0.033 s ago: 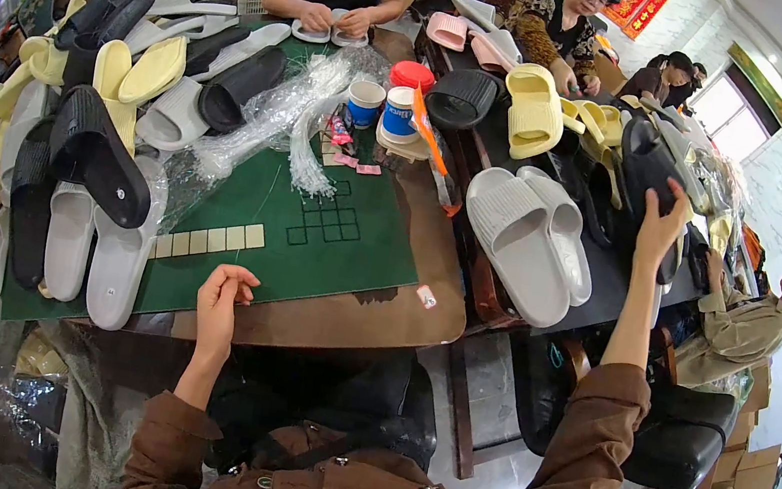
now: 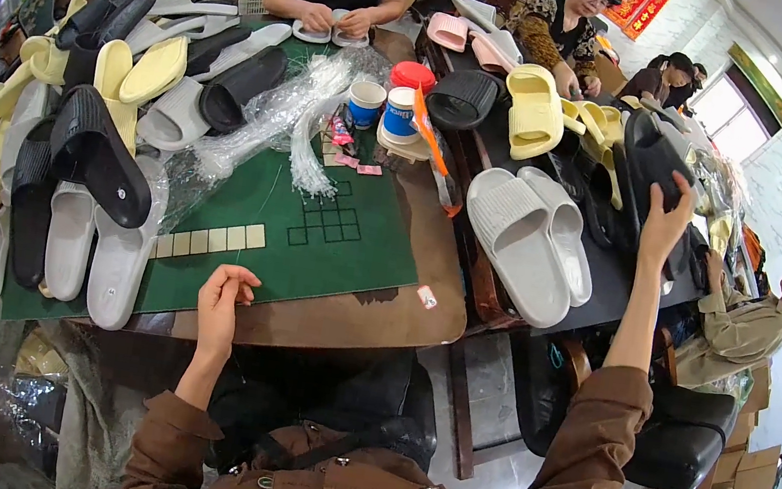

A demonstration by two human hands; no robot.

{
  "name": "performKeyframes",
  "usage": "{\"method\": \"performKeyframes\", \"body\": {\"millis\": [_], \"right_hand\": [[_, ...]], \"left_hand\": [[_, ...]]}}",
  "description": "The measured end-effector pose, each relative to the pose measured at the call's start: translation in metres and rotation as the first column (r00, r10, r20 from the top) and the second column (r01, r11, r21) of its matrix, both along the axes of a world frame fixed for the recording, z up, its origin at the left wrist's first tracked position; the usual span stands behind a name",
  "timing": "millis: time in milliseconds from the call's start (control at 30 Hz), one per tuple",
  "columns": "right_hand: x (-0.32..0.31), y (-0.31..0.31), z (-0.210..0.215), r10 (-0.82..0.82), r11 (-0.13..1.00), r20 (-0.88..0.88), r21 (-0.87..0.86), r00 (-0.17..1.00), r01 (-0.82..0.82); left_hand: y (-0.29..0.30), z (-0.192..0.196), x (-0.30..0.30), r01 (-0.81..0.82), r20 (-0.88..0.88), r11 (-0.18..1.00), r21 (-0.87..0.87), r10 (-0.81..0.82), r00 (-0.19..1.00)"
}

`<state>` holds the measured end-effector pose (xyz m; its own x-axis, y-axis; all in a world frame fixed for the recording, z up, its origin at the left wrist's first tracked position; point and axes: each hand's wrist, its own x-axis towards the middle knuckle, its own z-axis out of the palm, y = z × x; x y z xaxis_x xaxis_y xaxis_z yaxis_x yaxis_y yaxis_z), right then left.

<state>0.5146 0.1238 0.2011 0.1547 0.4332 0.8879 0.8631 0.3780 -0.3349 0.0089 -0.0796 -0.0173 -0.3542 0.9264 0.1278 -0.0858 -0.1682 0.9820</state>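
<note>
Beyond the table edge (image 2: 419,325), right hand (image 2: 665,225) touches black slipper (image 2: 654,162).

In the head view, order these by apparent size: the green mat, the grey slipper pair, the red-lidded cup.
1. green mat
2. grey slipper pair
3. red-lidded cup; it stands farther from the camera, so its true size is less certain.

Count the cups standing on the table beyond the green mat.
2. One blue cup with a white rim stands by the clear plastic bags; the second cup stands right of it, below a red lid. Others may be hidden among the slippers.
</note>
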Motion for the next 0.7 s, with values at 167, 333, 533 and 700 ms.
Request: {"method": "performKeyframes", "body": {"millis": [167, 333, 533, 700], "right_hand": [[-0.083, -0.048, 0.051, -0.001, 0.981, 0.127, 0.192, 0.992, -0.023], [-0.190, -0.111, 0.042, 0.153, 0.905, 0.331, 0.331, 0.931, -0.267], [-0.274, -0.169, -0.045, 0.380, 0.869, 0.541, 0.068, 0.750, -0.489], [-0.340, -0.203, -0.125, 0.692, 0.701, 0.129, -0.355, 0.711, -0.618]], "left_hand": [[-0.001, 0.004, 0.004, 0.016, -0.007, 1.000, -0.006, -0.016, 1.000], [-0.008, 0.020, 0.014, -0.004, -0.032, 1.000, -0.001, 0.004, 0.999], [-0.022, 0.079, 0.041, 0.047, -0.079, 0.990, 0.131, -0.037, 0.996], [-0.024, 0.060, 0.028, 0.074, 0.274, 0.997, 0.018, -0.076, 0.959]]}}
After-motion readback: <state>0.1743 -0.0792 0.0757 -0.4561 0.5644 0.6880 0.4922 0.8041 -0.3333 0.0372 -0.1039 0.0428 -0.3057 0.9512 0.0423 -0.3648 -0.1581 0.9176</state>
